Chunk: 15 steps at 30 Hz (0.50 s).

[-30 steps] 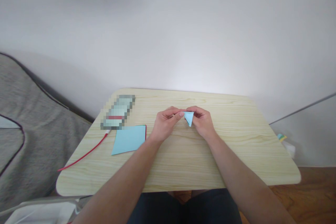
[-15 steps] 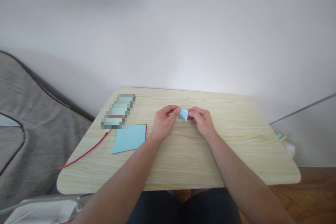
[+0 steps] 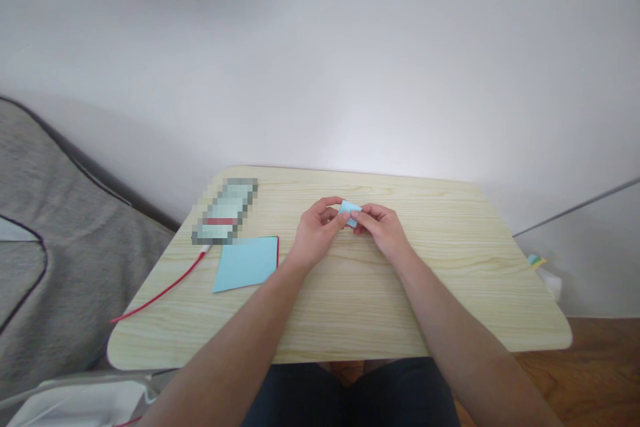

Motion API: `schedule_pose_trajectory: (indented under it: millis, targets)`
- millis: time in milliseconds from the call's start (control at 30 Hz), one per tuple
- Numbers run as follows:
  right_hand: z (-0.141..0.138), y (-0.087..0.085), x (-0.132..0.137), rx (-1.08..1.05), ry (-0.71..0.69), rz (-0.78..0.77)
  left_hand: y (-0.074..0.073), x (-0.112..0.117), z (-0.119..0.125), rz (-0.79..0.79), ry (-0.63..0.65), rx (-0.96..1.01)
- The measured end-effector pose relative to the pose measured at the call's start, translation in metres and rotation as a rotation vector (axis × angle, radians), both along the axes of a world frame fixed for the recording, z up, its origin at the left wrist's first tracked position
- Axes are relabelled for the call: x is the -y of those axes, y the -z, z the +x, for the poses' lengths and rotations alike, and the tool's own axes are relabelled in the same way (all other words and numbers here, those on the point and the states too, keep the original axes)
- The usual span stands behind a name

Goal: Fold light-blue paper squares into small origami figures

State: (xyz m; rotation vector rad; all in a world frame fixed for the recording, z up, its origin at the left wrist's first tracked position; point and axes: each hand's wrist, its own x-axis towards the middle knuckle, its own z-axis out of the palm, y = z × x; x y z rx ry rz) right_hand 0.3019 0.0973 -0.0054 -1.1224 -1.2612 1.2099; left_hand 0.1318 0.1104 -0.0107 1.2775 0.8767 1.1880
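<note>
Between my hands, above the middle of the table, is a small piece of folded light-blue paper. My left hand pinches its left side, with the thumb on the near face and the fingers behind. On the right side, my right hand grips the same paper, its thumb also pressed on the front. Both thumb tips sit close together on the paper. The fingers cover its lower edge and part of its back. A stack of light-blue paper sheets lies to the left of my left forearm, with a red edge showing.
A phone, blurred by pixelation, lies at the table's back left with a red cable running off the left edge. The pale wooden table meets a white wall. Grey fabric stands at the left.
The folded paper has been turned and tilted in my fingers, showing a flatter face. My right thumb has moved left onto its front, nearer my left thumb.
</note>
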Motion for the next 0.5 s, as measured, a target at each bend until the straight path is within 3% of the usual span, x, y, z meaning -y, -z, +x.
schedule_pose_trajectory:
  millis: [167, 500]
  targets:
    - [0.0011, 0.0035, -0.0014, -0.041, -0.004, 0.001, -0.0004, -0.0003, -0.0001, -0.002, -0.008, 0.021]
    - [0.0002, 0.0020, 0.0002, 0.074, 0.069, 0.056, -0.0029, -0.0012, 0.0003, -0.045, -0.052, 0.056]
